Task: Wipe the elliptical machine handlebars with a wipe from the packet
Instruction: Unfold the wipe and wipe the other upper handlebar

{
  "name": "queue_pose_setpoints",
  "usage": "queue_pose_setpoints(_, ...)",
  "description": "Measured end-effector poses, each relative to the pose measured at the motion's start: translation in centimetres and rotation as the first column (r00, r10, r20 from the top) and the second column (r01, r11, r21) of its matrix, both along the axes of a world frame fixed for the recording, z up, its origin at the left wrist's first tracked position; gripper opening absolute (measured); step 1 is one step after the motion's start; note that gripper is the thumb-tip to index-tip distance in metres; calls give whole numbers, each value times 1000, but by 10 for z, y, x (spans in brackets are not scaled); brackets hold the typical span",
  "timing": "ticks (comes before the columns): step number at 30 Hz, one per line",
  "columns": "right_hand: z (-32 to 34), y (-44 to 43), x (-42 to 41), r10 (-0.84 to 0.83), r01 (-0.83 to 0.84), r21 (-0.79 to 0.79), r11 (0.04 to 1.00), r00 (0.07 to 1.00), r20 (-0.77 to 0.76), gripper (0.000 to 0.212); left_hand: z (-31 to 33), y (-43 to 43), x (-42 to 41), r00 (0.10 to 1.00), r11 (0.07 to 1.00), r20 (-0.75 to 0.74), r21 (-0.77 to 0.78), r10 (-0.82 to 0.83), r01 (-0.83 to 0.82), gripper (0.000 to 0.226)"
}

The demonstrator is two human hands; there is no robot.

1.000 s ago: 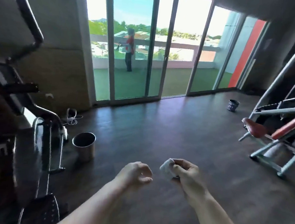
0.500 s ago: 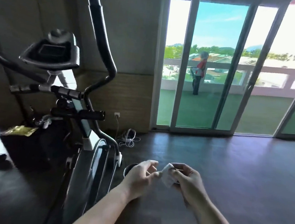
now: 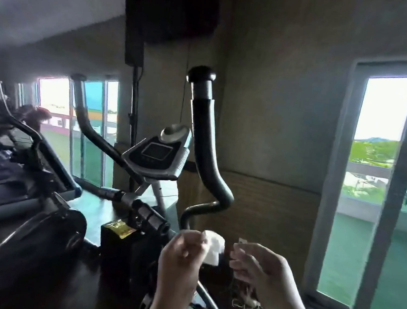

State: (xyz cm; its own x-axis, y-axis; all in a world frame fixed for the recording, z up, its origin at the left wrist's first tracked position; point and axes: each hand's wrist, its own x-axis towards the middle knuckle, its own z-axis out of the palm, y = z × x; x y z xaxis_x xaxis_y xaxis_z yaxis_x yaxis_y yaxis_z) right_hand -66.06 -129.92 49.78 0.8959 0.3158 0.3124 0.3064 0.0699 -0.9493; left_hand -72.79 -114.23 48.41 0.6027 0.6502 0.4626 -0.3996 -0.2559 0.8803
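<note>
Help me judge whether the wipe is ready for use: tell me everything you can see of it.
The wipe is a small white sheet, soft and crumpled, like thin cloth or tissue, hanging partly unfolded. It is held in the air, low in front of the near handlebar. The left hand pinches its upper left edge. The right hand has curled fingers close beside its right edge; contact there is unclear.

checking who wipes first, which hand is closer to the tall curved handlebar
Left. The left hand, pinching the white wipe, is just below the lower bend of the tall curved handlebar; the right hand is farther right, past the wipe.
</note>
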Motion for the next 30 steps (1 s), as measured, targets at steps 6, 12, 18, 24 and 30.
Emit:
queue_pose_setpoints(6,106,45,63,-33,30,14,999,880,474,14,126,49,33,821,919,444,-21,360,-393,10)
queue_pose_setpoints(12,126,80,88,57,-115,57,992,792,608,23,175,34,63,675,813,641,134,365,-567,20)
queue_pose_setpoints(18,115,86,108,215,-336,32,941,669,711,36,127,12,82,750,557,601,536,276,-634,52)
queue_pose_setpoints(24,124,79,129,427,-562,-34,826,586,689,52,115,4,92,745,443,522,599,416,-667,56)
queue_pose_setpoints(30,128,76,153,538,-695,-17,719,541,647,42,139,-1,91,688,208,464,724,558,-657,51)
